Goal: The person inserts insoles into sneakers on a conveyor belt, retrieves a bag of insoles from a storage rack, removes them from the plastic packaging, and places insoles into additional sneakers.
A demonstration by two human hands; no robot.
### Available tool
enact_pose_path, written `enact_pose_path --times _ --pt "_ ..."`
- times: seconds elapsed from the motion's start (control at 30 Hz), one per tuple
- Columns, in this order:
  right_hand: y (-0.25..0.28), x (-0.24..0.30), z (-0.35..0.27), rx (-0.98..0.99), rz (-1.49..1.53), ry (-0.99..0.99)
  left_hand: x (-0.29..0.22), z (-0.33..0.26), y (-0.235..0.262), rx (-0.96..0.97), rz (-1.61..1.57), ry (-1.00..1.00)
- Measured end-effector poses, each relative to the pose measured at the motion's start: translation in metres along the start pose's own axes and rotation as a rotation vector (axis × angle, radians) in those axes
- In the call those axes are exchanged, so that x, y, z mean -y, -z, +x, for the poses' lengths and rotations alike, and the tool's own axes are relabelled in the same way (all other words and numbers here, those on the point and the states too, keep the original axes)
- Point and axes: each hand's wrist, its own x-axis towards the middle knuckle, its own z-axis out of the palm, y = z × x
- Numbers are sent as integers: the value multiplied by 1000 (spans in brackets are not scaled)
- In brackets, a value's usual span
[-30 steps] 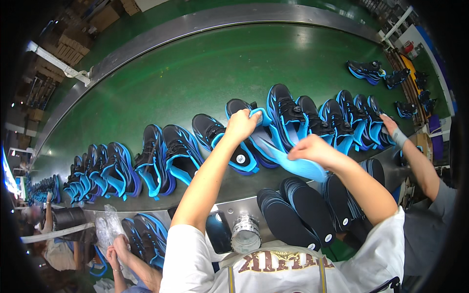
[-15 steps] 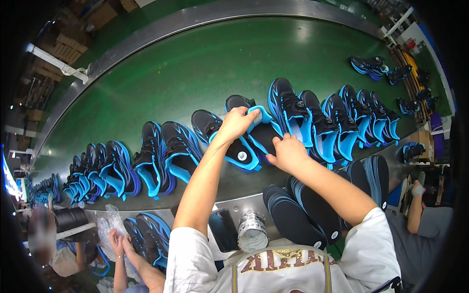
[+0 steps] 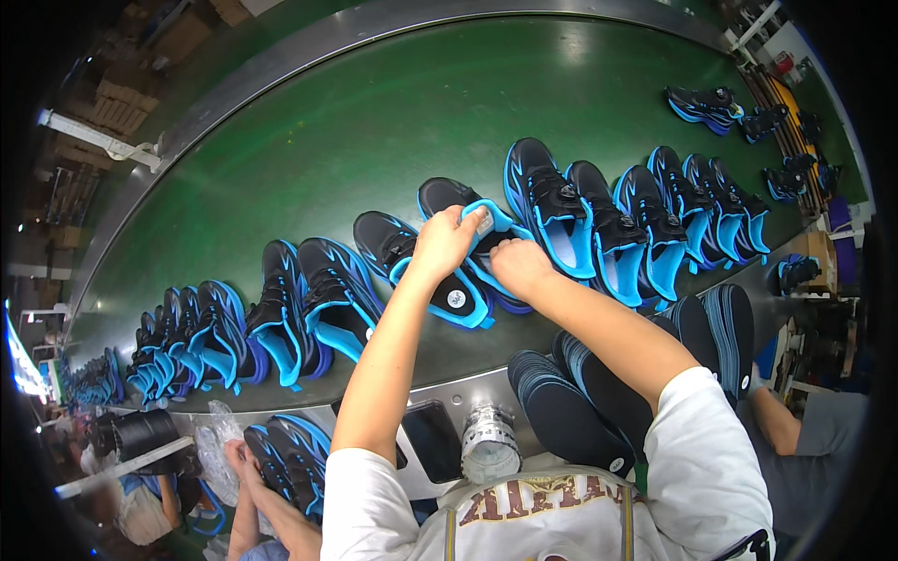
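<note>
A black-and-blue sneaker [image 3: 446, 194] lies on the green belt in front of me. My left hand [image 3: 441, 245] pinches its bright blue padded tongue, which carries a pale label, and holds it pulled up. My right hand [image 3: 521, 268] reaches into the same sneaker's opening. Its fingers look curled, with the tips hidden inside. Just left, partly behind my left forearm, sits a matching sneaker [image 3: 382, 236] with a black insole [image 3: 455, 299] inside, a round white sticker at its heel. To the right stands another sneaker [image 3: 533, 178] with a pale lining.
Rows of sneakers line the belt [image 3: 374, 131] to both sides. Stacked black insoles [image 3: 561, 407] lie before me on the metal edge, beside a phone [image 3: 432, 439] and a clear roll-shaped object [image 3: 491, 444]. At lower left, a co-worker's hands [image 3: 241, 460] are near more sneakers and clear plastic.
My right hand has moved up and left, from the sneaker's heel into its opening, covering the black insole seen there before. My left hand keeps hold of the tongue.
</note>
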Motion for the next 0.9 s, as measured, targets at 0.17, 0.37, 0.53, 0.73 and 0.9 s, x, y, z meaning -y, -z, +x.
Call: enact_pose_path --times 0.17,0.37,0.53,0.73,0.9 --pt "6 5 3 286 -157 94 6 -3 1 -30 57 -28" --pt "1 5 11 540 -369 194 4 -4 5 -10 -4 -43" --pt "-6 -7 20 452 -278 282 4 -3 -8 -390 283 -358" --pt "67 -2 -9 727 -113 412 13 -6 -3 -205 614 -673" --pt "42 3 -19 680 3 226 9 0 -6 -129 638 -574"
